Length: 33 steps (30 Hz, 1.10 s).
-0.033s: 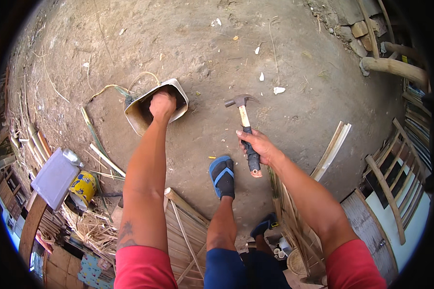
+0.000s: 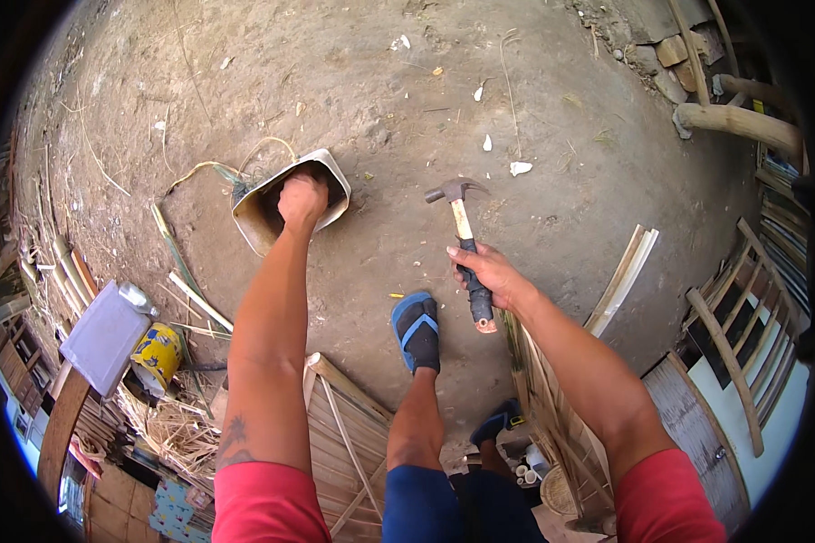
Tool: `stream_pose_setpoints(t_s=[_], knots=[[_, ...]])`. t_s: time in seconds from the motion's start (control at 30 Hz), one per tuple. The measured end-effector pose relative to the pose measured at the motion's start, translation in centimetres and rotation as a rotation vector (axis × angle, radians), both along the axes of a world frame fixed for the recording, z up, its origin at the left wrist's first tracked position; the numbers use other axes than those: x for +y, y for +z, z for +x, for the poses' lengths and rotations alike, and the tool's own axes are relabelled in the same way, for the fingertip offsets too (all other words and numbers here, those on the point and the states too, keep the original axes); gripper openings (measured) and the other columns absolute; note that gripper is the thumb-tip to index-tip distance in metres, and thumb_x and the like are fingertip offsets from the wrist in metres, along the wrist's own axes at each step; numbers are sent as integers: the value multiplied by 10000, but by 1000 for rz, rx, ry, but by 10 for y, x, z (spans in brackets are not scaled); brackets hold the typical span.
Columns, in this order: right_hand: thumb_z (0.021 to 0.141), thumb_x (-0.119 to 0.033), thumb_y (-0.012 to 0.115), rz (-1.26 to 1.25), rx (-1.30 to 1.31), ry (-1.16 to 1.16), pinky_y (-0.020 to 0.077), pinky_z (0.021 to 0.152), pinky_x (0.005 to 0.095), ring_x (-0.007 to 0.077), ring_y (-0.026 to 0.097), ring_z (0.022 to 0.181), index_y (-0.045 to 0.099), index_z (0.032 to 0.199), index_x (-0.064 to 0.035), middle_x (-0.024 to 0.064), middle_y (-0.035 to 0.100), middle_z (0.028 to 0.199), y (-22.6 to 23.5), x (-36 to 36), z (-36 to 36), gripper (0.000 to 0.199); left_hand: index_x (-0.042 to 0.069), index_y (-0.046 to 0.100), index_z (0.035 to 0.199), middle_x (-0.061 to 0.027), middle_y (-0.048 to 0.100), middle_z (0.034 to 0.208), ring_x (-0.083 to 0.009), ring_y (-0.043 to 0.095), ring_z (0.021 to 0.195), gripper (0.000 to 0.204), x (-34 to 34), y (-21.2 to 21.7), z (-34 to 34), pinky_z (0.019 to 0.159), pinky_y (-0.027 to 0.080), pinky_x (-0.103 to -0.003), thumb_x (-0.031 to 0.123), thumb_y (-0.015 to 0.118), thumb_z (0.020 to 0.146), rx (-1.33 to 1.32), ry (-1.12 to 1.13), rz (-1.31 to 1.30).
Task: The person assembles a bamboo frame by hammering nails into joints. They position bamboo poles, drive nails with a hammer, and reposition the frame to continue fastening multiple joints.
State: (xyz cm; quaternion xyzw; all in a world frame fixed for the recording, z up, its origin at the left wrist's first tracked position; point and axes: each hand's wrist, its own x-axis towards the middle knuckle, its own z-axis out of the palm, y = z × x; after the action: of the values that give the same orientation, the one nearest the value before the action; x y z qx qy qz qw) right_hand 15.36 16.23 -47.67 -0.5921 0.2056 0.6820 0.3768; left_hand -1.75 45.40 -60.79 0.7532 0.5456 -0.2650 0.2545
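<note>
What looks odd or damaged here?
The hammer in the right hand: its lower half is bound in dark wrapping, like a makeshift repair. At left, the yellow container has patchy, apparently worn colouring. No liquid spill stands out.

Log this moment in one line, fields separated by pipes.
left hand: inside boxy container, grasp hidden | right hand: gripping hammer | surface: dirt ground

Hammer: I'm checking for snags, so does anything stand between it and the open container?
Nothing sizeable stands between the hammer and the right side of the container; only ground shows there. The left hand reaches inside, blocking part of the mouth.
</note>
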Motion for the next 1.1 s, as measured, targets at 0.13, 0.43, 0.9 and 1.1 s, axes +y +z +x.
stream_pose_setpoints(t_s=[0.13,0.43,0.9,1.1], knots=[[969,-263,722,-13,-10,69,480,592,271,102,574,671,566,1027,-107,12,600,849,30,-30,40,228,2,665,977,-246,707,921,-405,709,909,317,-9,44,-11,812,553,-474,295,625,863,-358,78,250],[964,-281,713,133,-154,468,420,569,227,62,478,635,588,1300,-145,-40,539,779,201,-156,154,383,8,489,963,-91,613,759,-169,631,638,115,-133,220,13,615,543,-316,117,518,942,-911,463,-165],[969,-276,708,-354,-715,113,423,528,341,118,507,575,619,953,-63,8,551,664,324,-652,75,231,9,662,1213,-111,742,927,-171,723,878,273,-557,526,263,781,558,-310,85,601,958,-525,-1038,-907],[940,-376,697,-402,-534,-110,511,809,447,340,686,910,657,980,-23,184,713,935,272,-803,-34,358,46,732,1056,-198,747,949,-316,735,919,247,-735,420,268,830,568,-409,136,550,915,-265,-1433,-496]])
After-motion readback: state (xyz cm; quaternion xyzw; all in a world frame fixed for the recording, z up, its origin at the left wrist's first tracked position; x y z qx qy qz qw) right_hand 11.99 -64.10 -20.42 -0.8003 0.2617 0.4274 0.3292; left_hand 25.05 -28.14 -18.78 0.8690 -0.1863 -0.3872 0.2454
